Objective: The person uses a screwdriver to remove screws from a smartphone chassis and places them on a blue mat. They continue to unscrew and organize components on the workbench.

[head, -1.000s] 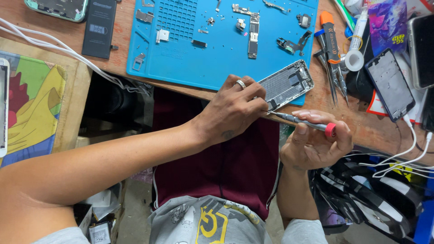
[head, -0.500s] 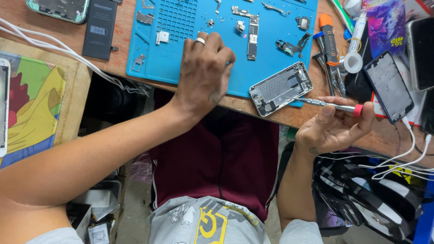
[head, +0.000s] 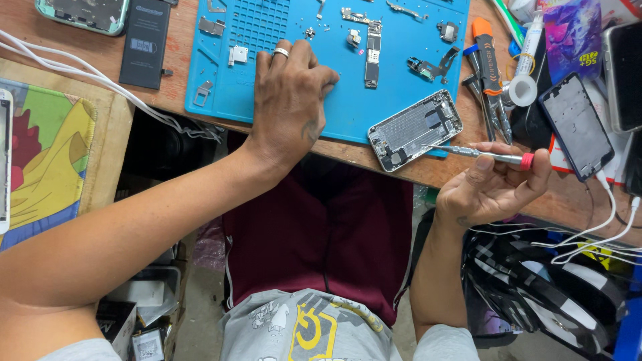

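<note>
Brown wooden table (head: 468,175) carrying a rectangular blue silicone work mat (head: 401,60); the mat's near edge lies close to the table's near edge. Left hand (head: 289,100), wearing a silver ring, lies palm down on the mat with fingers curled toward small loose parts; whether the fingertips pinch anything cannot be told. Right hand (head: 491,187), well apart from the left, is off the table's near edge, its fingers clamped round a slim silver screwdriver with a red end cap (head: 483,155). The screwdriver lies almost level, its tip over the lower corner of the opened silver phone chassis (head: 414,130), which rests tilted across the mat's near edge between the two hands. A narrow green logic board (head: 372,50) lies on the mat just beyond the left hand's fingers. A flat black rectangular battery (head: 145,40) lies on the table left of the mat.
</note>
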